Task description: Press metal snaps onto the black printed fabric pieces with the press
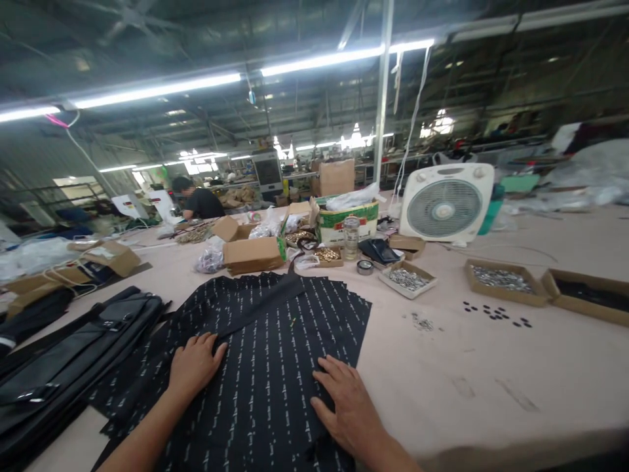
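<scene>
Black fabric pieces (265, 354) with rows of small white print lie fanned in a layered stack on the table before me. My left hand (196, 364) rests on the left part of the stack, palm down, fingers stretched out. On its right side lies my right hand (344, 400), flat with fingers apart. Across the upper part of the fabric runs a plain dark strip (263, 305). A tiny yellowish thing (293, 322) sits on the print between my hands; its kind is too small to tell.
Black bags (83, 347) are stacked at the left. Ahead are a cardboard box (253, 254), a glass jar (350, 237) and a white box fan (447, 203). Trays of metal parts (407, 279) and several black discs (496, 313) lie right. A person (202, 202) sits farther back.
</scene>
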Demonstrator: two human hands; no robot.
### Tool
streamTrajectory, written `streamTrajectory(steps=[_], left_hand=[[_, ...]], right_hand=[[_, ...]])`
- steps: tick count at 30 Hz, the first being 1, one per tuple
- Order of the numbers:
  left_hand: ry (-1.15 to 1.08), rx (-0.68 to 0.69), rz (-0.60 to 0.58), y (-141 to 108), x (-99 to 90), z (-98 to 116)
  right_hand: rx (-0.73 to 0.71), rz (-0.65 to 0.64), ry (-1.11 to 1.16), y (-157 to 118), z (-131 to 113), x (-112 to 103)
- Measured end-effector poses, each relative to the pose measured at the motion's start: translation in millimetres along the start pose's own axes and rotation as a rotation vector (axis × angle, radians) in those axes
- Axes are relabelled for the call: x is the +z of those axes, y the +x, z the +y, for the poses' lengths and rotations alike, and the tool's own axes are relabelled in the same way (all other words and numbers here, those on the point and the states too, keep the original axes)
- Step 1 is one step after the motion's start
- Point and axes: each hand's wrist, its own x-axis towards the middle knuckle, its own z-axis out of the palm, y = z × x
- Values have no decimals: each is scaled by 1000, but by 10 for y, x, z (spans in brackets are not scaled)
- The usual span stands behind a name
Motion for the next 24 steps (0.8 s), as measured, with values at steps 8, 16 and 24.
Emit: streamTrajectory(steps=[8,16,24], left_hand=[[-14,-49,64,560,-60,46],[17,-46,90,1029,-1,-84],[-159,-276,-73,1155,49,-888]], right_hand=[[-9,9,-15,0,72,37],[-37,-16,-43,-15,142,78],[-12,4,14,-25,110,67]])
